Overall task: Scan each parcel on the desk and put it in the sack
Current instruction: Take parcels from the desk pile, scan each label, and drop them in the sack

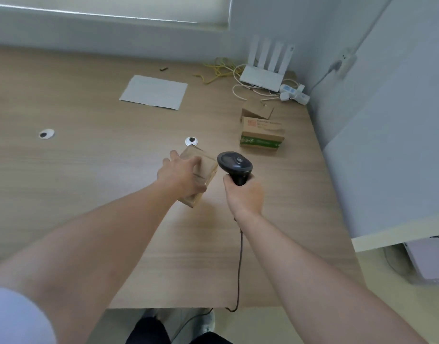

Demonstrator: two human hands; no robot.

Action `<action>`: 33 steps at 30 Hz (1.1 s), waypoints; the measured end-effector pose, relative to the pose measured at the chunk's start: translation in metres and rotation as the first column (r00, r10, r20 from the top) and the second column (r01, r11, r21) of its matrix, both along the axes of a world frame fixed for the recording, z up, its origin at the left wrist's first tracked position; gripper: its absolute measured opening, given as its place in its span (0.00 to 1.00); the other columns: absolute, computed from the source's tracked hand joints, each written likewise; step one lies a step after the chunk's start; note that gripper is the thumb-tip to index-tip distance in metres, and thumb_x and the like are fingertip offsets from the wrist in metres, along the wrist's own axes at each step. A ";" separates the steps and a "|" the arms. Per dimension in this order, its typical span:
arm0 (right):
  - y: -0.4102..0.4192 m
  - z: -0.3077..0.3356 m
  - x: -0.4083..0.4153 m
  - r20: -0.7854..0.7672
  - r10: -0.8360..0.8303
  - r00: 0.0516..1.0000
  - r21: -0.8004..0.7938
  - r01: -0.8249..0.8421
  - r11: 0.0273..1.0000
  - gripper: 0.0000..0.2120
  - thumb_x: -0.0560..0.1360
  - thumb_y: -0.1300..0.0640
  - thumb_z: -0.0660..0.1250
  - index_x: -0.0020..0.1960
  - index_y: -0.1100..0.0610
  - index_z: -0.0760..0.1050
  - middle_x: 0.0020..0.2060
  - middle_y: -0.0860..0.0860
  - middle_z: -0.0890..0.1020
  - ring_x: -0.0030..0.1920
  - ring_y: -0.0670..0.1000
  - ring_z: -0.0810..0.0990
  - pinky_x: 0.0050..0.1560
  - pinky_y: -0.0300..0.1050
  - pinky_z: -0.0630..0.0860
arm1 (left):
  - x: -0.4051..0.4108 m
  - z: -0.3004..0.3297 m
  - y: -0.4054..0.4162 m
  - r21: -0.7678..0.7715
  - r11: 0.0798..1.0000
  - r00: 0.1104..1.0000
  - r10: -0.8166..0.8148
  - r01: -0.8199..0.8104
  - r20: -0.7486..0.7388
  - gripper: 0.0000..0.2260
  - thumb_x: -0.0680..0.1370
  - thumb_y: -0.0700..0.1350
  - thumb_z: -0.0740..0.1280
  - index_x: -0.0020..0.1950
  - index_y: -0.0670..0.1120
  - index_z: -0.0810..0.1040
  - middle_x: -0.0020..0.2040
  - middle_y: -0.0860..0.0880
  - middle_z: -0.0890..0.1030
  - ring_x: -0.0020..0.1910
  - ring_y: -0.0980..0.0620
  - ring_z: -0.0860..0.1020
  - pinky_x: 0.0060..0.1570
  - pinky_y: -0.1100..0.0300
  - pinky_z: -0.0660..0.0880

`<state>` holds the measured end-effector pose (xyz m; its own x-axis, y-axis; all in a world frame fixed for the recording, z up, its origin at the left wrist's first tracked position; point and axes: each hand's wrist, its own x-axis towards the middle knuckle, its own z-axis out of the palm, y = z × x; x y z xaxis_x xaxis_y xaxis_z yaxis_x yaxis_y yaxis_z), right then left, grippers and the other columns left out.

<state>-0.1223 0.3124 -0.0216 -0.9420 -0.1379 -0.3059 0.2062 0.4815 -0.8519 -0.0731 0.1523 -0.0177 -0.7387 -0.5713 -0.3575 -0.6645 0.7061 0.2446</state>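
I can read nothing here. The cardboard box (pixel 262 134) near the right edge of the table (pixel 89 170) carries a label with a red block and lines of print, and a green band with white marks along its lower side, but all of it is too blurred to make out.

Single head-worn wide-angle view: we are looking forward and steeply down from above the near edge of the surface (pixel 89 157), close over both forearms, facing the far wall and right-hand corner.
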 end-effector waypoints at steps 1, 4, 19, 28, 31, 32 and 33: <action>-0.008 0.002 0.007 -0.011 0.022 1.000 0.002 -0.022 1.000 0.09 0.72 0.45 0.72 0.43 0.50 0.78 0.37 0.48 0.84 0.42 0.56 0.84 0.45 0.56 0.85 | 0.012 0.001 -0.008 0.000 1.000 1.000 0.023 -0.023 -0.007 0.31 0.69 0.61 0.75 0.70 0.63 0.70 0.56 0.47 0.61 0.52 0.44 0.65 0.49 0.51 0.70; -0.036 0.007 0.029 -0.030 0.084 0.996 0.008 -0.084 0.996 0.09 0.73 0.47 0.73 0.42 0.51 0.77 0.36 0.48 0.82 0.42 0.56 0.83 0.42 0.50 0.80 | 0.050 0.002 -0.033 -0.003 0.996 0.996 0.086 -0.086 -0.026 0.31 0.68 0.61 0.75 0.69 0.62 0.70 0.55 0.47 0.61 0.52 0.44 0.65 0.49 0.51 0.70; -0.227 -0.032 0.159 0.045 0.185 0.982 0.059 -0.187 0.981 0.10 0.73 0.49 0.70 0.37 0.51 0.73 0.32 0.47 0.77 0.33 0.52 0.74 0.37 0.45 0.71 | 0.192 -0.046 -0.227 -0.016 0.988 0.987 0.156 -0.156 0.022 0.33 0.67 0.63 0.76 0.68 0.59 0.70 0.58 0.45 0.63 0.56 0.40 0.69 0.49 0.50 0.72; -0.318 -0.064 0.225 0.067 0.079 0.995 0.150 -0.088 0.985 0.09 0.73 0.49 0.71 0.39 0.52 0.75 0.33 0.48 0.80 0.38 0.55 0.80 0.38 0.47 0.75 | 0.242 -0.093 -0.318 -0.013 0.994 0.992 0.110 -0.110 0.061 0.34 0.68 0.66 0.76 0.69 0.60 0.67 0.63 0.43 0.63 0.59 0.38 0.69 0.47 0.49 0.71; -0.335 -0.070 0.234 0.071 0.048 0.996 0.170 -0.060 0.984 0.09 0.73 0.49 0.72 0.39 0.52 0.75 0.33 0.48 0.80 0.38 0.56 0.80 0.41 0.50 0.78 | 0.254 -0.106 -0.339 -0.015 0.994 0.992 0.106 -0.105 0.073 0.38 0.69 0.67 0.75 0.74 0.61 0.63 0.65 0.42 0.62 0.60 0.37 0.68 0.51 0.47 0.73; -0.340 -0.071 0.236 0.068 0.043 0.997 0.173 -0.054 0.983 0.09 0.73 0.49 0.72 0.39 0.51 0.75 0.33 0.48 0.79 0.38 0.55 0.80 0.41 0.50 0.78 | 0.257 -0.111 -0.344 -0.009 0.994 0.991 0.108 -0.108 0.080 0.39 0.69 0.67 0.75 0.75 0.61 0.62 0.65 0.41 0.61 0.61 0.37 0.68 0.52 0.46 0.74; -0.343 -0.073 0.237 0.063 0.040 0.997 0.176 -0.051 0.983 0.09 0.73 0.50 0.72 0.38 0.52 0.75 0.32 0.48 0.79 0.37 0.55 0.79 0.40 0.50 0.78 | 0.260 -0.114 -0.348 0.001 0.994 0.990 0.111 -0.112 0.086 0.40 0.69 0.67 0.75 0.76 0.61 0.61 0.66 0.41 0.61 0.61 0.37 0.68 0.52 0.46 0.74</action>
